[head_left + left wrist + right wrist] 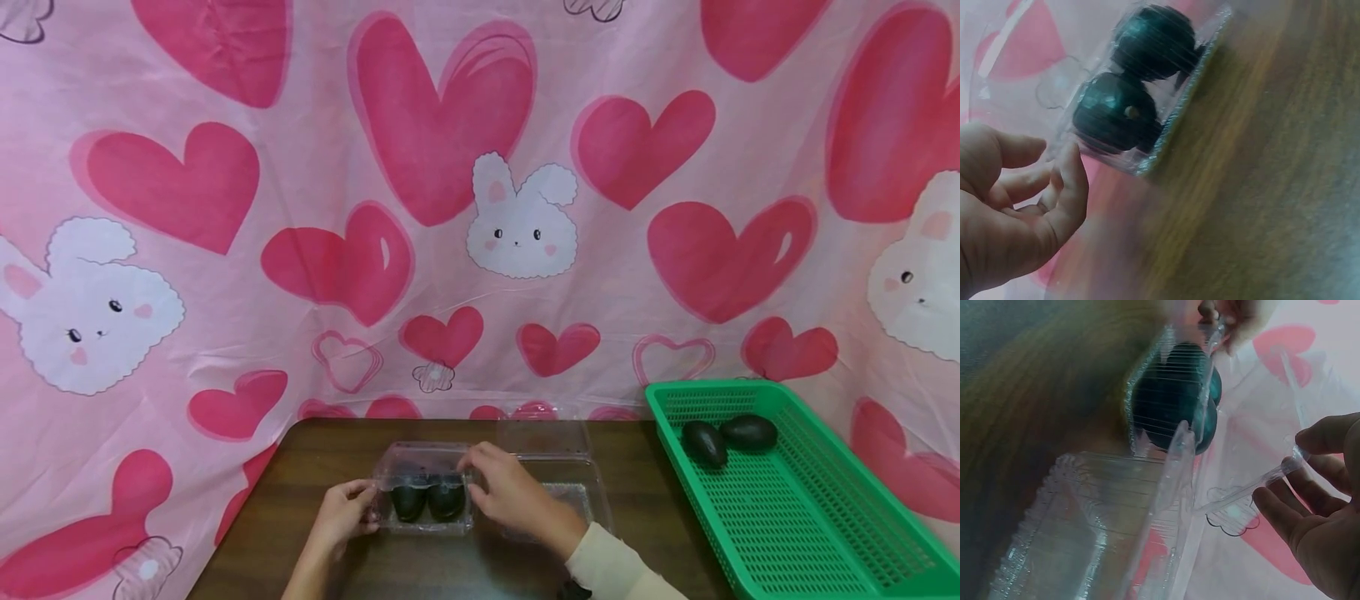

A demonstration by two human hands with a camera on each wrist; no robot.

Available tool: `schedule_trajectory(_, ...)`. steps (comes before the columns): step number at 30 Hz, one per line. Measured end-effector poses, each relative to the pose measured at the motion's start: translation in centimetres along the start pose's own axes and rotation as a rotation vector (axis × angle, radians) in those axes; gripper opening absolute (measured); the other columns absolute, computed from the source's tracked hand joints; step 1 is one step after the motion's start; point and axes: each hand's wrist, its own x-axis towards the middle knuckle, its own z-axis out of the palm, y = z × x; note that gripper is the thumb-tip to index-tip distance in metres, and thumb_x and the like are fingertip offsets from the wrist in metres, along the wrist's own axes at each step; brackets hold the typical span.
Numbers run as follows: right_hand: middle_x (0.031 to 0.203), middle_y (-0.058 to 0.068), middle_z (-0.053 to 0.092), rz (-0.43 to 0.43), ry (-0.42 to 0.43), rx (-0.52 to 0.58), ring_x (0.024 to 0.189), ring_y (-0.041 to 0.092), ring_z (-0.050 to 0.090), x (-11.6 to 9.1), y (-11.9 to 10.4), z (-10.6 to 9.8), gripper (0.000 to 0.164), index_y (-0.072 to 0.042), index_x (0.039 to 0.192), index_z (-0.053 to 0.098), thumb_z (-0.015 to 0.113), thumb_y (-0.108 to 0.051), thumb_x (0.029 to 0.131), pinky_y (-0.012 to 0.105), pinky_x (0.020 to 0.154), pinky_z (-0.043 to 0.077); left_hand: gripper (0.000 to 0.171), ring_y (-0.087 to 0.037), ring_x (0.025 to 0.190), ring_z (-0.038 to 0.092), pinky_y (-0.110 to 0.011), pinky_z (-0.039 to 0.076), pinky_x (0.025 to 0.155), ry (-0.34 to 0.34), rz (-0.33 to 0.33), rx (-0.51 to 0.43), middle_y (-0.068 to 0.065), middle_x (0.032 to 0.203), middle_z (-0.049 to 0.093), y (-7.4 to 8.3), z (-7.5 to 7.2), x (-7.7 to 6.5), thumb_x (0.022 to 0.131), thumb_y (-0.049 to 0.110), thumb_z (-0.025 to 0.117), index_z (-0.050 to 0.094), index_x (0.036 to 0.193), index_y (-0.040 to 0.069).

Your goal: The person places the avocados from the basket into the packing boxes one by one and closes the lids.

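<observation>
Two dark avocados [408, 505] [1113, 112] sit side by side in a clear plastic clamshell box [423, 528] on the table. Its hinged lid [1244, 487] stands partly raised. My right hand [510, 492] [1325, 494] pinches the lid's edge near a corner between thumb and fingers. At the box's left end, my left hand [343, 512] [1029, 200] has thumb and curled fingers at the rim, gripping it by the corner. A second clear clamshell box [581, 492] [1079, 525] stands open just right of the first, partly hidden behind my right forearm.
A green slotted basket [813, 508] stands along the right side, with two more avocados [705, 443] in its far end. The brown wooden table [427, 571] ends at a pink curtain [442, 283] printed with hearts and rabbits, which also hangs at both sides.
</observation>
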Motion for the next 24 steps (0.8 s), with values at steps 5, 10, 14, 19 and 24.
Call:
schedule_trajectory(5, 0.107, -0.006, 0.061, -0.019, -0.011, -0.053, 0.102, 0.010, 0.060, -0.5, 0.0, 0.4, 0.024, -0.016, 0.103, 0.065, 0.072, -0.011, 0.081, 0.027, 0.089, 0.054, 0.037, -0.017, 0.062, 0.058, -0.036, 0.058, 0.055, 0.009, -0.010, -0.020, -0.007, 0.077, 0.058, 0.8, -0.4, -0.4, 0.102, 0.025, 0.046, 0.057, 0.117, -0.007)
schedule_trajectory(10, 0.109, -0.008, 0.060, -0.030, -0.028, -0.085, 0.103, 0.009, 0.058, -1.1, -0.1, 0.7, 0.025, -0.019, 0.104, 0.065, 0.074, -0.013, 0.081, 0.027, 0.089, 0.054, 0.063, -0.020, 0.069, 0.060, -0.042, 0.060, 0.060, -0.015, -0.036, -0.006, -0.012, 0.090, 0.059, 1.5, -0.5, -1.1, 0.098, 0.049, 0.047, 0.052, 0.125, -0.008)
schedule_trajectory(14, 0.108, -0.010, 0.060, -0.051, -0.020, -0.108, 0.101, 0.008, 0.057, -1.4, 0.0, 1.0, 0.027, -0.021, 0.102, 0.065, 0.076, -0.014, 0.079, 0.025, 0.085, 0.053, 0.061, -0.022, 0.071, 0.061, -0.044, 0.060, 0.062, -0.043, -0.041, -0.015, -0.013, 0.092, 0.057, 1.8, -0.4, -1.6, 0.097, 0.044, 0.051, 0.049, 0.126, -0.009)
schedule_trajectory(19, 0.110, -0.011, 0.059, -0.024, -0.027, -0.143, 0.107, 0.011, 0.054, -1.6, 0.0, 1.4, 0.027, -0.024, 0.101, 0.066, 0.077, -0.018, 0.078, 0.030, 0.091, 0.053, 0.045, -0.019, 0.068, 0.059, -0.041, 0.060, 0.063, -0.059, -0.010, -0.050, -0.009, 0.087, 0.056, 1.8, -0.2, -1.9, 0.096, 0.025, 0.052, 0.049, 0.125, -0.009)
schedule_trajectory(24, 0.113, -0.009, 0.058, 0.012, -0.054, -0.150, 0.106, 0.013, 0.052, -1.9, -0.1, 1.7, 0.025, -0.024, 0.102, 0.068, 0.078, -0.025, 0.079, 0.032, 0.091, 0.052, 0.041, -0.017, 0.069, 0.056, -0.039, 0.060, 0.063, -0.054, 0.007, -0.071, -0.009, 0.088, 0.053, 1.5, -0.2, -1.9, 0.093, 0.011, 0.049, 0.048, 0.127, -0.011)
